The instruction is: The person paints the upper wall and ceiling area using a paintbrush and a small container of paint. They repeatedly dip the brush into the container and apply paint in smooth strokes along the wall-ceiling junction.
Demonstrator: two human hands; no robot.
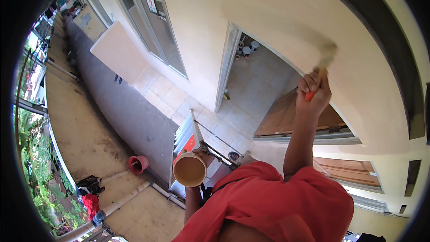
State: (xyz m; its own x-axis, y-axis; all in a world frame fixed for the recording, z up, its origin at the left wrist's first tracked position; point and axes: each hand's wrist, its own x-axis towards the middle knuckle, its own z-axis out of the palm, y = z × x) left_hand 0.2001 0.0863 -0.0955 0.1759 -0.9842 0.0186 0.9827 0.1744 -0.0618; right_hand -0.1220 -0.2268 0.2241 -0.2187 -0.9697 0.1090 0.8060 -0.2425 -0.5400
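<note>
My right hand (pixel 315 90) is raised high and closed round the handle of a paintbrush (pixel 322 73); its orange end shows below the fingers. The bristles are smeared by motion against the cream wall (pixel 277 0), above the doorway. A darker, blurred patch lies on the wall near the bristles. Low in front of me, my left hand (pixel 205 157) grips a small round paint pot (pixel 190 170). Tan paint or a tan coating shows inside it; how deep it goes I cannot tell. The pot hides most of that hand.
Beside the pot stands a stepladder (pixel 193 136). A brown door (pixel 282 118) is open in the doorway, with paint tubs (pixel 246 50) on the tiled floor inside. A pale board (pixel 118 54) leans by the window (pixel 154 29). A red bucket (pixel 138 164) lies below left, near a pipe (pixel 118 205).
</note>
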